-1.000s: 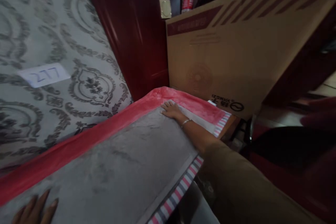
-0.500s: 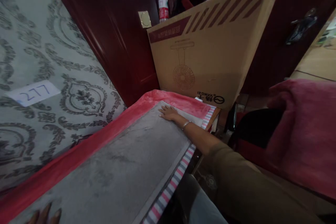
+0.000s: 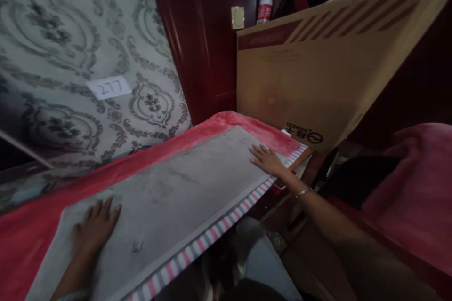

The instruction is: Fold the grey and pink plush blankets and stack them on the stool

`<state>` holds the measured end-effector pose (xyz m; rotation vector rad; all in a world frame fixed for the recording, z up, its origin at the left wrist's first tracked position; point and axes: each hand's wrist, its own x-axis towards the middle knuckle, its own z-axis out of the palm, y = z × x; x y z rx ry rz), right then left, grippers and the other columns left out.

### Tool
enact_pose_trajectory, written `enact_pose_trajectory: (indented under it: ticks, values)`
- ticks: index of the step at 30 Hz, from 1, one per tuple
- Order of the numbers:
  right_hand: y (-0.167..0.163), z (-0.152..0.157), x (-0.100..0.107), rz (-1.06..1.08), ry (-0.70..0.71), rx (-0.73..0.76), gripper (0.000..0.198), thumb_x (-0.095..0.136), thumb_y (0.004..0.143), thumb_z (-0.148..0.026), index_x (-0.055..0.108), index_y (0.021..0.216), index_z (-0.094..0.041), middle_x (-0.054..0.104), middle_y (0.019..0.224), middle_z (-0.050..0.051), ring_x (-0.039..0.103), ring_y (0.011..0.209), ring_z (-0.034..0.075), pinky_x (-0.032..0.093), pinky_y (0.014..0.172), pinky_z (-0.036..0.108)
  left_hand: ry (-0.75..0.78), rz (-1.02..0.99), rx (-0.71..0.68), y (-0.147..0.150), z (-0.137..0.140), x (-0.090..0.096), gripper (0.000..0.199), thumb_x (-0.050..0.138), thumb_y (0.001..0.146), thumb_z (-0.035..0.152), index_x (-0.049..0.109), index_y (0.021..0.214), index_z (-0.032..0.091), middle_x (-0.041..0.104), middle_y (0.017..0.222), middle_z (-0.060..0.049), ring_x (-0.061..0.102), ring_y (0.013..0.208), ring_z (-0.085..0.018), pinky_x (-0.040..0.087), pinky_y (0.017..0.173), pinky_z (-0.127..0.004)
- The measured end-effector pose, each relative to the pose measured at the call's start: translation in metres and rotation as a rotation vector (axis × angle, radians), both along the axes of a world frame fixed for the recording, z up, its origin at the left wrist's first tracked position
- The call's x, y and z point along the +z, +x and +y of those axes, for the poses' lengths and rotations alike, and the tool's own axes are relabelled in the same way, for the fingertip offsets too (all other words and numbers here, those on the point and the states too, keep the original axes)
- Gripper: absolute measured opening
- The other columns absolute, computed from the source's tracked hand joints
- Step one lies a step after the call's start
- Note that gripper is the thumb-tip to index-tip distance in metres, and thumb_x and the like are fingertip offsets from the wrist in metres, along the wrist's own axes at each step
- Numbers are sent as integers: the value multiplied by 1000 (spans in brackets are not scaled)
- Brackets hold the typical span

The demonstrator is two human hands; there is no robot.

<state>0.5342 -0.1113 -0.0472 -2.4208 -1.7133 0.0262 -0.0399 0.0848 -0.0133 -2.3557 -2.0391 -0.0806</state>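
Observation:
A long grey cloth lies spread flat over a red plush cover with a pink, white and grey striped edge. My left hand rests palm down near the cloth's left end, fingers spread. At the far right end my right hand lies on the cloth, fingers also spread, a bracelet on its wrist. Both hands press on the cloth without gripping it. A few wrinkles and dark smudges run along its surface.
A large cardboard box stands behind the far end, with a bottle behind its left edge. Patterned wallpaper with a "277" paper borders the left. A pink blanket drapes at the right.
The view has turned left. My left hand has come further into view on the cloth. My right hand has shifted toward the cloth's near right edge.

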Motion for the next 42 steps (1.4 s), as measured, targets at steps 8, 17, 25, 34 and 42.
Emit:
enact_pose_trajectory:
  ticks: [8, 17, 25, 34, 42]
  values:
    - [5, -7, -16, -36, -34, -42, 64, 21, 100, -56, 28, 158, -29, 21, 166, 4, 20, 151, 30, 20, 119, 55, -77, 6, -6, -11, -22, 21, 65, 22, 100, 43, 30, 156, 12, 22, 165, -17, 19, 153, -33, 20, 119, -60]
    - [12, -15, -27, -52, 7, -19, 67, 20, 99, -58, 33, 157, -26, 27, 164, 8, 26, 148, 35, 26, 115, 60, -79, 17, 103, -99, -84, 7, 63, 21, 102, 42, 26, 158, 14, 23, 165, -15, 19, 153, -32, 20, 121, -56]
    - [-51, -3, -5, -53, 15, 40, 68, 25, 99, -57, 40, 153, -18, 31, 160, 21, 28, 146, 41, 33, 105, 67, 38, 73, 41, -79, -123, 10, 60, 32, 100, 47, 40, 153, 19, 26, 164, -16, 23, 151, -37, 25, 117, -63]
    - [-181, -8, -19, -121, 67, 554, 60, 24, 101, -53, 36, 155, -30, 30, 163, 4, 24, 150, 30, 26, 116, 56, 28, 77, -129, -21, -151, -18, 62, 33, 100, 48, 28, 158, 25, 24, 166, -7, 17, 154, -30, 20, 121, -57]
    - [-158, -24, -36, -117, 136, 465, 59, 25, 100, -49, 39, 154, -30, 37, 160, 5, 29, 148, 31, 29, 115, 58, 43, 110, 48, -71, -171, -17, 60, 32, 100, 44, 33, 156, 21, 25, 165, -11, 22, 152, -30, 26, 119, -58]
